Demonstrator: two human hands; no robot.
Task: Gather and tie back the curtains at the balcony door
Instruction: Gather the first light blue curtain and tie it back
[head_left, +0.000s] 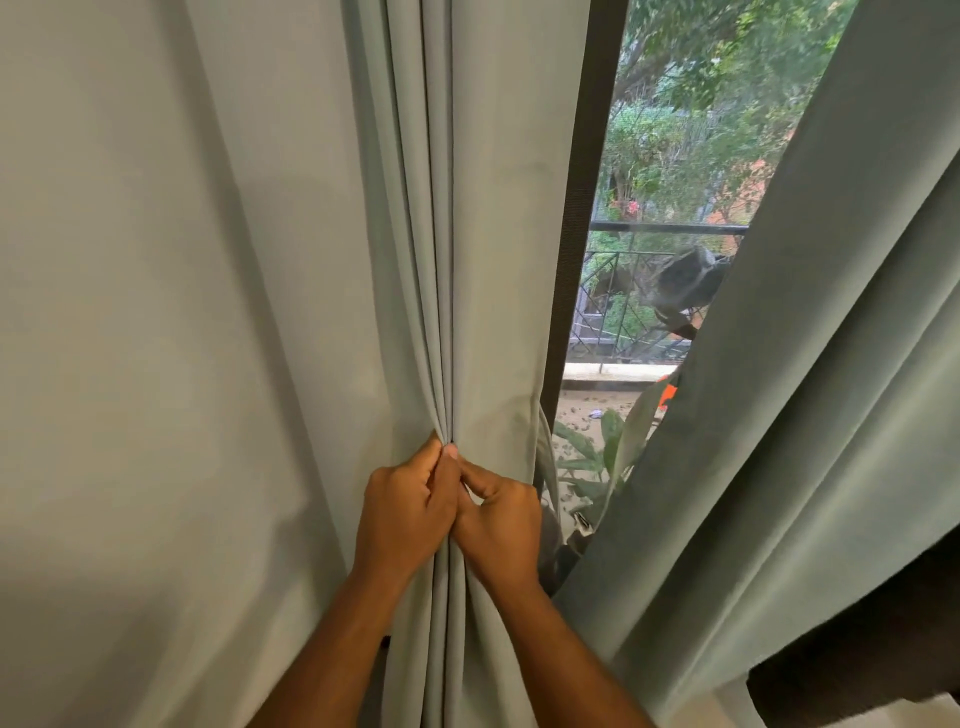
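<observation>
The left curtain (483, 218), pale grey-green, hangs in narrow vertical pleats in front of the dark door frame (582, 208). My left hand (402, 512) and my right hand (501, 525) meet at waist height and pinch the gathered folds between them. The fingers of both hands curl into the cloth. The right curtain (810, 415) hangs slanted across the right side, pulled away from the glass. No tie-back is visible.
Through the gap of glass (675, 156) I see a balcony railing (670, 227), trees and potted leaves (597, 457). A plain pale wall (130, 312) fills the left. A dark object (883, 639) sits at the lower right.
</observation>
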